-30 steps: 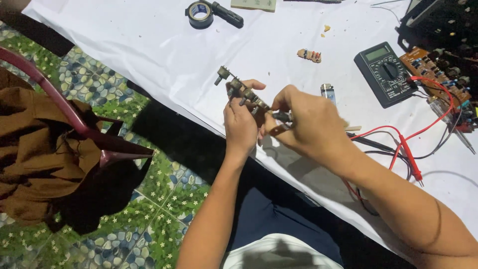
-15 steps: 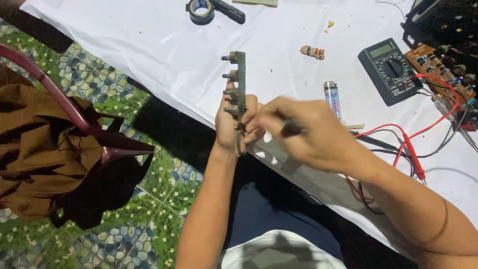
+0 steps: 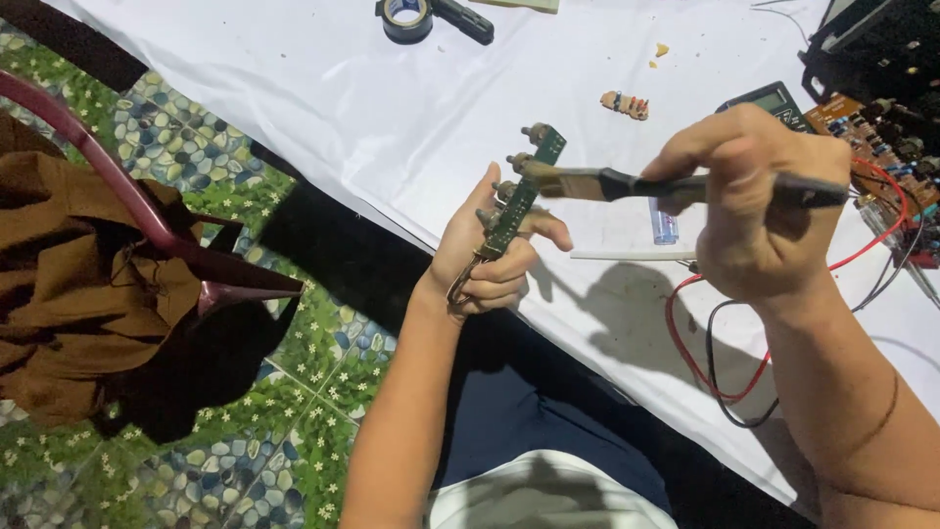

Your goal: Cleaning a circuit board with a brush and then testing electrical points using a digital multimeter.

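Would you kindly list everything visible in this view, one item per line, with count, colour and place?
narrow circuit board: one, green with knobs, upright in the left hand
brush: one, black handle, pale bristles at the board's upper end
tape roll: one, black, top of the sheet
black tool: one, beside the tape roll
small part: one, brownish, on the sheet
multimeter: one, dark, partly behind the right hand
lighter: one, bluish, under the brush
leads: red and black, right side
large circuit board: one, brown, far right
white sheet: one, covering the table
brown cloth: one, left
left hand: holds the board
right hand: grips the brush
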